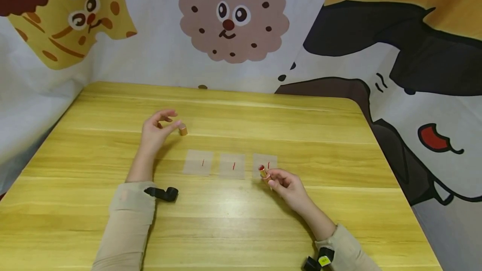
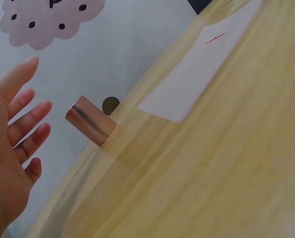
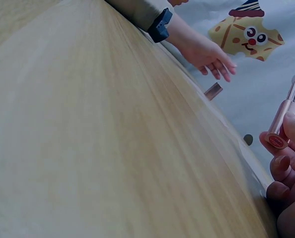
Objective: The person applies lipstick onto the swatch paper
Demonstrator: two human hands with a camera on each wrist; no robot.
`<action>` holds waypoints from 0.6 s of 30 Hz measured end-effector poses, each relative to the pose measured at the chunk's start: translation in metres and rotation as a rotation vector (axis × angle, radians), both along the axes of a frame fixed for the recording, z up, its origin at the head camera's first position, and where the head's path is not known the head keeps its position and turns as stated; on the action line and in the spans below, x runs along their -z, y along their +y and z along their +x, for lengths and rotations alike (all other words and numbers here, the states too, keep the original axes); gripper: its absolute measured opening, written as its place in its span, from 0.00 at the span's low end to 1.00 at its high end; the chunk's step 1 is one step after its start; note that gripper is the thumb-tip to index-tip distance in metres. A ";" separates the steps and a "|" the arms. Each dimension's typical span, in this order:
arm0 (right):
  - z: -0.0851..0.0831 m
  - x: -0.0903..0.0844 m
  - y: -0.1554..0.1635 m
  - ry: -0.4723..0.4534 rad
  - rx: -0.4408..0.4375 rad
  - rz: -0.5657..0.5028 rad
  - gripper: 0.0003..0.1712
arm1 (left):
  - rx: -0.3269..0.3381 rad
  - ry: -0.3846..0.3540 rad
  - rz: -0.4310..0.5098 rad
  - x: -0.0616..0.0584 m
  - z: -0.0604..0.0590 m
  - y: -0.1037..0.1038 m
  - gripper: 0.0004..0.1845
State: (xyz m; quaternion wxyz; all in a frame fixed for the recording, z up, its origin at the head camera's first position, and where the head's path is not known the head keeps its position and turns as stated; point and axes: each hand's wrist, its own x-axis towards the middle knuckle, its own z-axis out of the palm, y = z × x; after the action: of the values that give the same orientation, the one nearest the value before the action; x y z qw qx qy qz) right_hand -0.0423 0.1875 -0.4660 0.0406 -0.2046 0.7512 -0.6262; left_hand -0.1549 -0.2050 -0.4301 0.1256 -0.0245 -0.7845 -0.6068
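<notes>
A small gold lipstick cap point(image 1: 183, 129) stands upright on the wooden table point(image 1: 241, 229). My left hand point(image 1: 173, 120) hovers just left of it with fingers spread, holding nothing. In the left wrist view the cap point(image 2: 90, 127) stands clear of the open left hand point(image 2: 23, 124). My right hand point(image 1: 272, 177) grips an uncapped gold lipstick point(image 1: 263, 172) with its red tip up, at the edge of the rightmost paper square point(image 1: 269, 160). The right wrist view shows the lipstick point(image 3: 285, 115) held in curled fingers point(image 3: 281, 166), with the cap point(image 3: 213, 91) and left hand point(image 3: 209, 52) far off.
Three translucent squares lie in a row mid-table, each with a short red mark: left square point(image 1: 198, 162), middle square point(image 1: 232, 165) and the right one. A cartoon-printed cloth backdrop point(image 1: 233, 24) rises behind the table and along its sides. Black wrist straps point(image 1: 165, 193) sit on both sleeves.
</notes>
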 end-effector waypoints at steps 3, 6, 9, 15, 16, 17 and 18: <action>0.000 0.000 0.000 0.002 0.002 0.006 0.13 | -0.009 -0.025 -0.024 0.011 -0.006 -0.005 0.23; -0.001 0.000 -0.001 0.000 0.002 0.007 0.13 | 0.000 -0.058 -0.058 0.015 -0.007 -0.007 0.25; 0.000 -0.002 -0.002 -0.003 -0.001 0.003 0.13 | 0.028 -0.084 -0.080 0.018 -0.008 -0.007 0.26; 0.004 -0.021 -0.008 -0.002 -0.002 0.010 0.12 | 0.075 -0.116 -0.094 0.020 -0.007 -0.007 0.27; 0.005 -0.023 -0.008 -0.001 -0.001 0.013 0.12 | 0.080 -0.126 -0.096 0.020 -0.007 -0.007 0.27; 0.006 -0.025 -0.009 -0.001 0.000 0.014 0.11 | 0.089 -0.135 -0.096 0.019 -0.006 -0.006 0.27; 0.006 -0.026 -0.009 -0.003 0.001 0.017 0.12 | 0.098 -0.144 -0.091 0.016 -0.005 -0.006 0.26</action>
State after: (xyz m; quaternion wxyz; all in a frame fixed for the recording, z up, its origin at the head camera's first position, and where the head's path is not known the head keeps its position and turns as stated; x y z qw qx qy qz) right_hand -0.0364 0.1782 -0.4404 0.0433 -0.2028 0.7566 -0.6202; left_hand -0.1600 -0.2106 -0.4464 0.0379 -0.0246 -0.8160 -0.5763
